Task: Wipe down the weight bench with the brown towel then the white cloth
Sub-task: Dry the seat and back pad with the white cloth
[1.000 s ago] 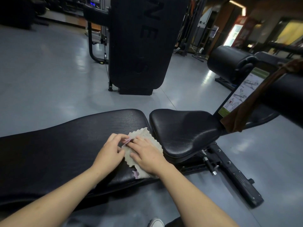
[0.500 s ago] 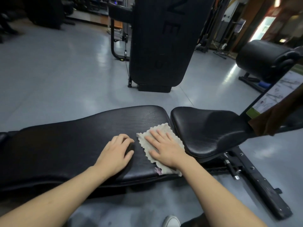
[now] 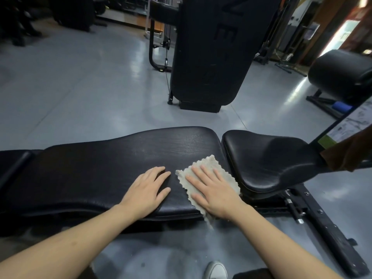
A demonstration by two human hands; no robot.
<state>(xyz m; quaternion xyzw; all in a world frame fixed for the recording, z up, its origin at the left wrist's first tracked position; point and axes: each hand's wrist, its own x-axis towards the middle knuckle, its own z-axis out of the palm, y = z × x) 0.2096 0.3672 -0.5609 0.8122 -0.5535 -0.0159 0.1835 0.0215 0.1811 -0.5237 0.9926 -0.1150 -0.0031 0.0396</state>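
1. The white cloth (image 3: 209,178) lies spread flat on the long back pad of the weight bench (image 3: 112,168), at the end nearest the seat pad (image 3: 267,162). Its scalloped edges show all round, and one corner hangs over the near edge of the pad.
2. The right hand (image 3: 213,192) presses down on the cloth, palm flat. Its fingers (image 3: 207,172) are straight and spread, grasping nothing; they point away from the person, toward the far edge of the pad.
3. Just to the left of those fingers, apart from the cloth by a narrow strip of bare black vinyl, the left hand (image 3: 147,190) rests flat on the pad. Its fingers are relaxed and released, holding nothing.
4. To the right of the right hand's fingers sits the seat pad, a gap dividing it from the back pad. Past it, at the picture's right edge, the brown towel (image 3: 350,156) hangs draped over part of the frame, just below an instruction placard (image 3: 346,127).
5. Beyond the fingertips, across a stretch of grey floor (image 3: 70,87), stands a tall black gym machine (image 3: 211,47) with large lettering I cannot read in full.
6. Further right, a black roller pad (image 3: 340,73) sits above a small blue thing on the floor.
7. Below the forearms, near the bottom edge, the toe of a white shoe (image 3: 215,270) shows on the floor.
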